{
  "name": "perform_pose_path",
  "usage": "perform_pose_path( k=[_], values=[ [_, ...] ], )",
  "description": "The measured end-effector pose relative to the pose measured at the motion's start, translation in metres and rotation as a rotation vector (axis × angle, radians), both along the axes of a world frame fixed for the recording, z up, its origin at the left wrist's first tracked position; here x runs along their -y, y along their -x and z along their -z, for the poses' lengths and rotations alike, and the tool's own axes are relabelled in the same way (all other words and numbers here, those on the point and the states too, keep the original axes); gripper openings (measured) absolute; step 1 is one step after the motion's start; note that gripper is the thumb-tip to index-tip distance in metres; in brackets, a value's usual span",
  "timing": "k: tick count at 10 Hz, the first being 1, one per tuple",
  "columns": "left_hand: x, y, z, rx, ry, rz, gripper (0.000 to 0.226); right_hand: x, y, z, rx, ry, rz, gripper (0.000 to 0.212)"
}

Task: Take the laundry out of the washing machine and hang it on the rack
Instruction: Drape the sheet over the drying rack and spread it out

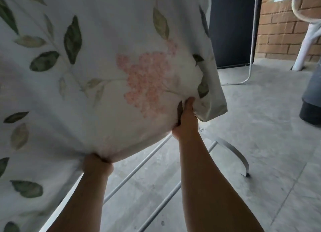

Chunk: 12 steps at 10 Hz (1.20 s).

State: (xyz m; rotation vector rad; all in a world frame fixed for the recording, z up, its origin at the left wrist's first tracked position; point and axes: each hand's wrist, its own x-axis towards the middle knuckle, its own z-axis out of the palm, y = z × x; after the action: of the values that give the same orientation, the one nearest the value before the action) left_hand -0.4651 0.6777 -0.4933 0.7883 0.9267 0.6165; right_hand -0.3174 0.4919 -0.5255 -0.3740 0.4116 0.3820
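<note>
A large white sheet [97, 72] printed with green leaves and a pink flower fills the left and centre of the head view. My left hand [97, 164] grips a bunch of its lower edge. Further right and higher, my right hand [185, 117] clutches the sheet near its right-hand corner, which droops past my fingers. Below my arms run the thin white bars of the drying rack [139, 164], with a curved grey leg [238, 155] on the floor. The washing machine is out of view.
Grey concrete floor [260, 127] spreads to the right. A dark panel [232, 27] with a thin metal frame leg [251, 40] stands at the back, beside a brick wall [281, 32]. A white chair leg [302, 54] and a dark grey object [312, 96] sit at the right edge.
</note>
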Motion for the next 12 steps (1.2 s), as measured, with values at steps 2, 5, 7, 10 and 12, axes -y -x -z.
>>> perform_pose_path(
  k=[2,5,7,10,12],
  values=[
    [-0.01,-0.005,0.028,-0.128,-0.133,-0.059,0.032,-0.008,0.0,0.029,-0.069,0.422,0.059,0.037],
    [-0.038,0.005,0.031,-0.231,-0.052,0.097,0.028,-0.008,0.011,0.022,-0.092,0.478,0.06,0.039],
    [0.017,0.042,-0.043,-0.714,-0.041,0.437,0.021,0.027,0.071,-0.051,-0.21,0.963,-0.103,0.051],
    [0.195,-0.005,-0.374,-0.85,-0.502,1.078,0.01,0.14,0.081,-0.347,-0.253,1.046,-0.202,0.018],
    [0.26,-0.055,-0.586,-0.625,-1.11,1.288,0.005,0.204,0.036,-0.568,-0.049,1.089,-0.313,0.013]
  ],
)
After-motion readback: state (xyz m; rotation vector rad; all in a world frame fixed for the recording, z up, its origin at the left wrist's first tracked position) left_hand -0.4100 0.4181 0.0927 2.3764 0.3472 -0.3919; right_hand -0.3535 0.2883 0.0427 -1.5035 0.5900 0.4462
